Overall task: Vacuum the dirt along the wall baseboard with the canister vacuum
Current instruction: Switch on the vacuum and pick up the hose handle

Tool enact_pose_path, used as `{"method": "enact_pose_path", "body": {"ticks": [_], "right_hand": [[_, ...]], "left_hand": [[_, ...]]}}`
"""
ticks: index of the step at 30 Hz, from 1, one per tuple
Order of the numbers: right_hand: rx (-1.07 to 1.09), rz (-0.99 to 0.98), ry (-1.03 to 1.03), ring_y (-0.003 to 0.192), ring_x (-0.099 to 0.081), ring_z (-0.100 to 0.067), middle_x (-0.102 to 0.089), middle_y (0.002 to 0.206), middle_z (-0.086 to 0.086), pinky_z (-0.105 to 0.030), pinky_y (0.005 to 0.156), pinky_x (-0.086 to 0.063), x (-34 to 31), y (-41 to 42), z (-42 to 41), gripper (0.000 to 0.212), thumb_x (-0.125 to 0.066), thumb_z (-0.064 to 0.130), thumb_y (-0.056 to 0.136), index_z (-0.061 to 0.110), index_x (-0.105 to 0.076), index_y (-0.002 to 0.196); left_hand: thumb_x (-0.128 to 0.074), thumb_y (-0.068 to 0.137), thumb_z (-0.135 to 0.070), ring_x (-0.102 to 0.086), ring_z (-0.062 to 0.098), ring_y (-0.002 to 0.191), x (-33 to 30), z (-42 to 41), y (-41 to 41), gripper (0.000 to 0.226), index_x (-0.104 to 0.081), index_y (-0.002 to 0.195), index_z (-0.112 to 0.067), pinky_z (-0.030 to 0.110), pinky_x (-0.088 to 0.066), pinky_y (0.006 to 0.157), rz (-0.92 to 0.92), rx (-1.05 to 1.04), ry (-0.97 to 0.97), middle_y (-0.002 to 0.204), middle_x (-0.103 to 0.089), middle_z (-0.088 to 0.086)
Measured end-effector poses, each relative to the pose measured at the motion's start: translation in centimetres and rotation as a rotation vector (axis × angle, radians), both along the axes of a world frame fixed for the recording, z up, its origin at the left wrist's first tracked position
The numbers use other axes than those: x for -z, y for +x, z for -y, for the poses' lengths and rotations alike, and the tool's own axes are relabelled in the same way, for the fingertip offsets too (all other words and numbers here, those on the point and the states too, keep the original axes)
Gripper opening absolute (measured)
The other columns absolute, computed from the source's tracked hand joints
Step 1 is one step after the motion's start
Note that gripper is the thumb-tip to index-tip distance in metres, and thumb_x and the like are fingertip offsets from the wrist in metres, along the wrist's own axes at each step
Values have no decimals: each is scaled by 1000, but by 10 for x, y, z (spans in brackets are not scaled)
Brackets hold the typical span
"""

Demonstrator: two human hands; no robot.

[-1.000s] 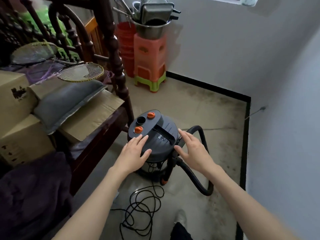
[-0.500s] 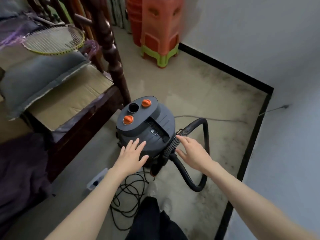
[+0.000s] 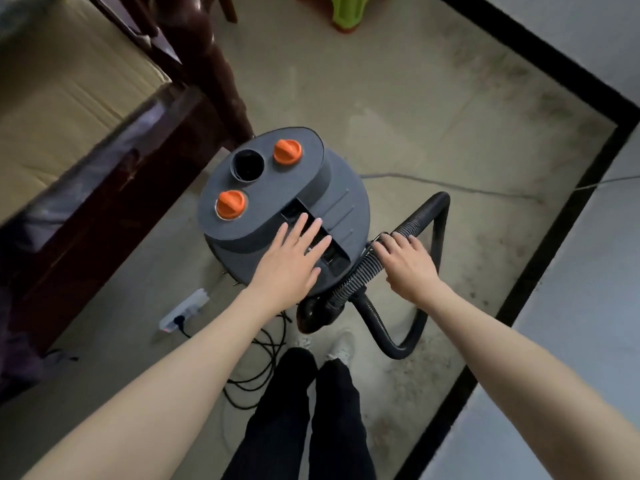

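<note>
change: camera has tilted further down since the earlier frames; both hands have come in from hovering and now make contact, left one further up the lid, right one on the hose.
vacuum: dark grey round canister vacuum stands upright on the pale concrete floor, just beside the dark wooden bed frame. Lid carries two orange plastic knobs and an open black round port.
left hand: left hand lies flat on the lid, fingers straight and spread, fingertips at the recessed handle slot. Not gripping anything.
right hand: right hand sits on the black ribbed flexible hose, fingers curled over it where it passes the canister's right side.
hose: runs from the hand down to the canister base, loops out over the floor to the right and back up behind the hand.
baseboard: black painted baseboard strip runs along the foot of the white wall on the right and along the far wall; grey dirt smears on the floor next to it. Vacuum stands apart from it.
cord: black power cord coils on the floor near the person's feet; white power strip lies left of the canister with a plug in it.
other: green plastic stool foot at top edge; flattened cardboard on the bed.
</note>
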State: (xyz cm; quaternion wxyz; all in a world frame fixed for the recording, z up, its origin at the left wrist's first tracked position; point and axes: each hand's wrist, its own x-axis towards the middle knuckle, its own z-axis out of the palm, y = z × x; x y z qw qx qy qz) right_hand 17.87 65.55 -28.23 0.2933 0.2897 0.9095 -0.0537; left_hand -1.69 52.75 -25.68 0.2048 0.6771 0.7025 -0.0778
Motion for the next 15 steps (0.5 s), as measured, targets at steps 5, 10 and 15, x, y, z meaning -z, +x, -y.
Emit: {"method": "enact_pose_path", "body": {"ticks": [5, 10, 15], "right_hand": [[-186, -122, 241, 96, -61, -28, -62, 101, -8, -39, 98, -45, 33, -1, -14, 30, -57, 12, 87, 5, -58, 116], [-317, -280, 345, 66, -58, -27, -61, 77, -8, -35, 69, -52, 44, 10, -21, 16, -61, 13, 89, 3, -68, 99], [-437, -325, 343, 60, -58, -25, -63, 74, -9, -34, 59, -50, 28, 21, -27, 28, -53, 6, 85, -1, -69, 108]], "left_hand": [[-40, 98, -32, 3, 27, 147, 18, 1, 3, 61, -15, 152, -18, 45, 1, 117, 1, 4, 50, 160, 4, 7], [-44, 97, -30, -2, 27, 147, 20, 0, 4, 61, -19, 151, -18, 45, -1, 117, -20, -6, 36, 159, 0, 8], [-36, 99, -35, 9, 25, 147, 13, -2, 5, 60, -12, 152, -20, 43, 5, 117, 24, -56, -29, 159, 10, 4]]}}
